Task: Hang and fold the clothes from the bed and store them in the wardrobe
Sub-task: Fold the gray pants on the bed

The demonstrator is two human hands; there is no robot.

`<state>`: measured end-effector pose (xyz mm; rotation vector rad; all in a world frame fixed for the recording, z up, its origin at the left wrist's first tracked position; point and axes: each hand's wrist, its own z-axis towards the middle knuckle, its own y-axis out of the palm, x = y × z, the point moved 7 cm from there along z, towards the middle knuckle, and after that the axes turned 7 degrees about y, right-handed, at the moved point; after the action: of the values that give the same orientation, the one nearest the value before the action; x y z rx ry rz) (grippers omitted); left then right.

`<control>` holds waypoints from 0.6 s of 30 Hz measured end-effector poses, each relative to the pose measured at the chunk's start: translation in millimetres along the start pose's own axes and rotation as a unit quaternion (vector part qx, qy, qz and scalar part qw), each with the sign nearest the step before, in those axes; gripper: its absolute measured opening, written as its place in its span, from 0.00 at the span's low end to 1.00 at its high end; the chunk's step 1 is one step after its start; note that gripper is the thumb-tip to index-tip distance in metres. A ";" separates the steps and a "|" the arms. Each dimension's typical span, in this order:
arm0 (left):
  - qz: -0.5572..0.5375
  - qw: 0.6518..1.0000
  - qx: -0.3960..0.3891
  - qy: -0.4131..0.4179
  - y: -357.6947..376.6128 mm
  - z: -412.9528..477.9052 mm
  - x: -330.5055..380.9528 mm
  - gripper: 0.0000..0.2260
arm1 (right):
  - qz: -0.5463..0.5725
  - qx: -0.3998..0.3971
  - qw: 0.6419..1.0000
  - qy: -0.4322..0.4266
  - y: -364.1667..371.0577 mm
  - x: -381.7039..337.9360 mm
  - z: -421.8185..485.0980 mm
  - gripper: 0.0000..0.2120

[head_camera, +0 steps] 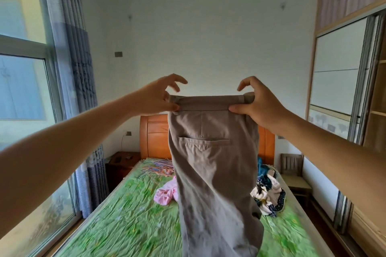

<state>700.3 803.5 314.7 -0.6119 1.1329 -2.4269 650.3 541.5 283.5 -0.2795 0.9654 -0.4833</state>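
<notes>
The left hand (155, 98) pinches one end of the waistband between thumb and a finger, its other fingers lifted loose above. The right hand (258, 103) grips the other end, thumb beneath and fingers curled over the top. Between them the trousers (213, 165), grey-brown with a back pocket facing the camera, hang stretched flat at the waist and held up in the air above the bed (125, 217), their legs trailing down towards its foot. On the bed's green sheet lie a pink garment (166, 193) near the middle, a dark-and-cream patterned garment (269, 196) towards its right edge, and a scatter of coloured hangers (155, 168) close to the headboard (153, 135). The wardrobe (338, 69) stands right of the bed, the curtain (73, 69) to its left.
</notes>
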 end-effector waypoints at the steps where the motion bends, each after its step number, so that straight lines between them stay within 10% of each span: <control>1: 0.047 0.999 -0.004 0.023 -4.9 1.4 5.8 0.28 | 0.012 0.000 1.000 0.001 3.7 -2.6 -1.3 0.21; 6: 0.153 0.983 -0.090 0.039 26.0 19.3 45.7 0.47 | 0.010 0.000 1.000 -0.009 22.0 -12.8 -5.2 0.26; 11: 0.106 0.979 -0.174 -0.005 70.5 34.7 45.5 0.11 | 0.060 -0.012 0.998 0.018 18.8 1.5 -10.5 0.33; 14: 0.104 0.983 -0.150 -0.005 71.3 41.3 42.1 0.09 | 0.056 -0.147 0.984 0.086 34.4 46.6 -29.6 0.42; 18: 0.118 0.985 -0.124 -0.014 58.4 49.5 34.5 0.10 | -0.035 -0.218 0.953 0.207 52.2 139.6 -69.2 0.21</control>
<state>707.7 720.4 305.0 -0.5492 1.4223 -2.0902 672.6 514.0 123.1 -0.6292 1.4787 -0.3948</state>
